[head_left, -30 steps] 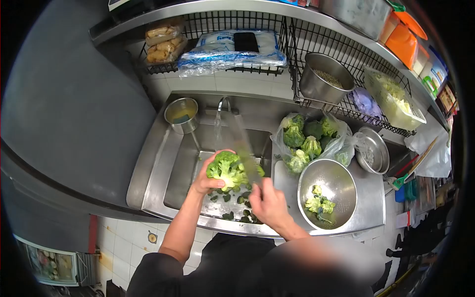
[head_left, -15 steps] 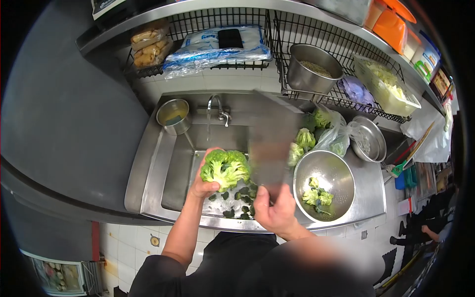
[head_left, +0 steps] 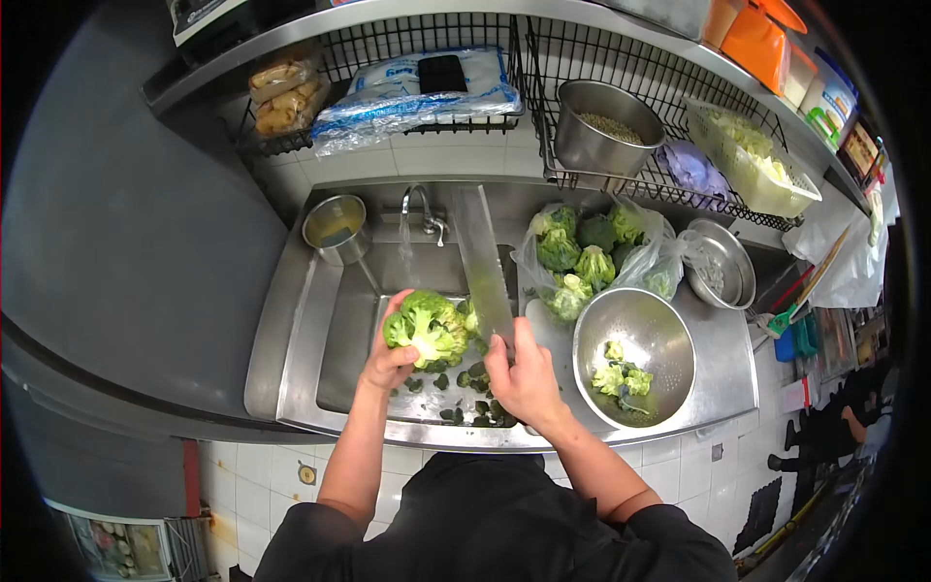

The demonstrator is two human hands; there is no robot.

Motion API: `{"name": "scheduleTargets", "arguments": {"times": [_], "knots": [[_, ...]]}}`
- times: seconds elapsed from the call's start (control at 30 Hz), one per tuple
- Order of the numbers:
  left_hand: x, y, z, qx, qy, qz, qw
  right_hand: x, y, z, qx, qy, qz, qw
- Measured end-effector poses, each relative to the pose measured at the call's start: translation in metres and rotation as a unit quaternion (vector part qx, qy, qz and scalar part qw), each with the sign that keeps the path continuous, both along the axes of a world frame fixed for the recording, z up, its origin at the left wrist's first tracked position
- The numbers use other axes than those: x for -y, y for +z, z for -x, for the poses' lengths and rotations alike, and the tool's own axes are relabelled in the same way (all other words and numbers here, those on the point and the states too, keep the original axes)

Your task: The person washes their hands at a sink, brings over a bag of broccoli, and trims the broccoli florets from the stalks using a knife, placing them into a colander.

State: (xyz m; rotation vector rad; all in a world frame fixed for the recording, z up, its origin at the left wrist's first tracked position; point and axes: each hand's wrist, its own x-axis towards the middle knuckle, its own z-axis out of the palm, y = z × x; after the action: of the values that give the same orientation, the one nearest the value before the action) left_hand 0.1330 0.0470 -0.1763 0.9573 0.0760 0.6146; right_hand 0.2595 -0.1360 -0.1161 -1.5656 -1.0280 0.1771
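I've got L hand (head_left: 386,361) gripping broccoli (head_left: 423,332) over sink (head_left: 337,357), R hand (head_left: 529,376) clenched on knife (head_left: 485,267), blade beside broccoli, can't tell if touching. Colander (head_left: 655,335) w/ pcs (head_left: 619,376) R of R hand.

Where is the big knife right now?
In the head view, the knife is in the right hand, by the right side of the sink, just right of the broccoli head held in the left hand.

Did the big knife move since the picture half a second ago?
Yes: the knife moved left in the view, nearer the faucet, and no longer covers part of the broccoli bag.
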Motion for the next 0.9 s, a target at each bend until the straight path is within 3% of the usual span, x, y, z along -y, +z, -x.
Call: {"name": "scheduleTargets", "arguments": {"times": [0.07, 0.2, 0.33, 0.4, 0.43, 0.53, 0.57, 0.63, 0.7, 0.73, 0.9], "knots": [[-0.012, -0.014, 0.004, -0.009, -0.001, 0.008, 1.000, 0.006, 0.003, -0.009, -0.044, 0.038, 0.154, 0.986], [-0.020, -0.028, 0.013, 0.010, -0.006, 0.112, 0.994, 0.012, -0.015, -0.006, -0.044, -0.012, 0.080, 0.996], [-0.011, -0.020, 0.012, -0.033, -0.037, 0.080, 0.996, 0.018, -0.012, 0.000, 0.019, 0.020, 0.096, 0.995], [-0.004, -0.006, 0.011, -0.044, -0.055, 0.062, 0.996, 0.024, 0.001, 0.010, 0.096, 0.046, -0.013, 0.994], [-0.002, 0.001, 0.009, -0.053, -0.070, 0.042, 0.995, 0.027, 0.008, 0.014, 0.096, 0.045, -0.010, 0.994], [-0.003, 0.015, 0.004, -0.071, -0.092, -0.025, 0.993, 0.032, 0.026, 0.018, 0.160, 0.050, -0.192, 0.967], [-0.002, 0.019, 0.003, -0.067, -0.101, -0.053, 0.991, 0.028, 0.029, 0.015, 0.160, 0.051, -0.192, 0.967], [-0.002, 0.022, 0.001, -0.071, -0.108, -0.063, 0.990, 0.021, 0.032, 0.013, 0.285, 0.026, -0.131, 0.949], [-0.002, 0.021, -0.002, -0.067, -0.133, -0.099, 0.984, 0.004, 0.003, 0.013, 0.215, 0.051, -0.006, 0.975], [-0.003, 0.022, -0.004, -0.084, -0.117, -0.176, 0.974, 0.003, -0.006, 0.013, 0.202, 0.041, 0.002, 0.979], [-0.005, 0.005, -0.001, -0.089, -0.156, -0.123, 0.976, 0.006, -0.013, 0.008, 0.167, 0.008, -0.020, 0.986]]}}
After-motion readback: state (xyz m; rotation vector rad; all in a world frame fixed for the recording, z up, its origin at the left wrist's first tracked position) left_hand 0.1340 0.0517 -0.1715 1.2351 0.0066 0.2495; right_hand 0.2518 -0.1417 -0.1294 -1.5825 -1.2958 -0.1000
